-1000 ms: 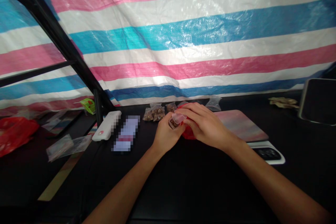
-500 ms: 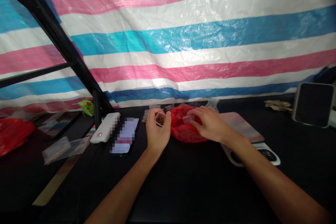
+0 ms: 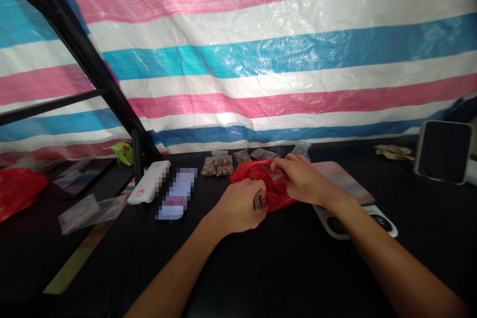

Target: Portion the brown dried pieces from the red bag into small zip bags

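Left hand's (image 3: 238, 206) fingers closed on a clear packet (image 3: 259, 200), right hand's (image 3: 303, 179) gripping a red bag (image 3: 257, 174)

left of the red plastic bag (image 3: 261, 186), the left hand (image 3: 238, 206) covers most of a small clear packet (image 3: 259, 200), so what is inside cannot be told. the right hand (image 3: 303, 179) hides part of the bag and a clear piece (image 3: 278, 177) under its fingers. farther left of the bag, a flat slab (image 3: 176, 194) is pixelated past reading. behind the bag, the contents of the small bags (image 3: 222, 164) are too small to name. the left forearm (image 3: 175, 273) and right forearm (image 3: 395, 268) run off the bottom edge.
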Demonstrator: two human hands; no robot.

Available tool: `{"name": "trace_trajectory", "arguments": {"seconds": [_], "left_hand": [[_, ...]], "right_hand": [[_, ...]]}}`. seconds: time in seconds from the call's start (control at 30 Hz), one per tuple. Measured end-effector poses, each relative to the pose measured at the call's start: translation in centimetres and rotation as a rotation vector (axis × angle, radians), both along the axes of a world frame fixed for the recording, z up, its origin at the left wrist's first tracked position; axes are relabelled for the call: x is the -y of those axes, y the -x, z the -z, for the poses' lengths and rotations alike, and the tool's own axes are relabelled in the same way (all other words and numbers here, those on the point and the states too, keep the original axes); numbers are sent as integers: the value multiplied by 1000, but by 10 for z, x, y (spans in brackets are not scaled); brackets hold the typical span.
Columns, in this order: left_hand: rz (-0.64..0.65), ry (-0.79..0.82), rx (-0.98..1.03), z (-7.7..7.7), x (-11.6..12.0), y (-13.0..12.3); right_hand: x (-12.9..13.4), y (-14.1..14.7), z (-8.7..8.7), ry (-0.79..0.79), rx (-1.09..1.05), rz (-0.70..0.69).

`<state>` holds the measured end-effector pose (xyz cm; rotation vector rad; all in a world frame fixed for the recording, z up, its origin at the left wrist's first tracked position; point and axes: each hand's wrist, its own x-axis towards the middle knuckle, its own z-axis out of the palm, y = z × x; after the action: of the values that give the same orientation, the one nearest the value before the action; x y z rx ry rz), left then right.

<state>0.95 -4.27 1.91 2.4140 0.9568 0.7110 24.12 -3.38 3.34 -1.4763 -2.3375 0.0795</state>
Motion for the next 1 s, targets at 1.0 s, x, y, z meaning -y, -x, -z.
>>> {"name": "trace_trajectory", "arguments": {"seconds": [1.0], "left_hand": [[-89, 485, 701, -5, -3, -5]], "right_hand": [[19, 37, -13, 80, -379, -166]]}}
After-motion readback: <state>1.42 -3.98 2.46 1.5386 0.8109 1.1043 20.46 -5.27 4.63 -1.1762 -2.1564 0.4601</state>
